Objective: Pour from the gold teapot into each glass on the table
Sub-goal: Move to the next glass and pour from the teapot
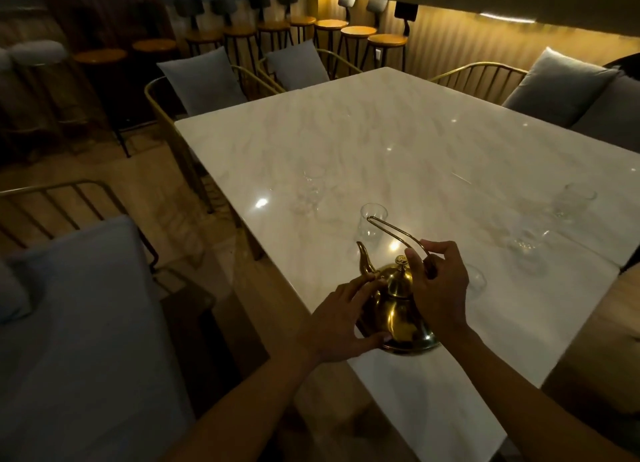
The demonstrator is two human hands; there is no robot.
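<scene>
Head view: a shiny gold metal teapot [398, 309] is seen standing near the front edge of a white marble table [381, 132]. Its thin looped handle is pinched by the right hand [438, 288], while its body and curved spout are steadied by the spread left hand [337, 318]. Five clear glasses are scattered beyond it, the nearest [372, 222] just behind the spout.

The teapot [398, 309] is sitting on the table [381, 132], near its edge closest to me. Five glasses are standing beyond the teapot: two behind-left [313, 188] [372, 221], three to its right [474, 280] [528, 245] [573, 200].
</scene>
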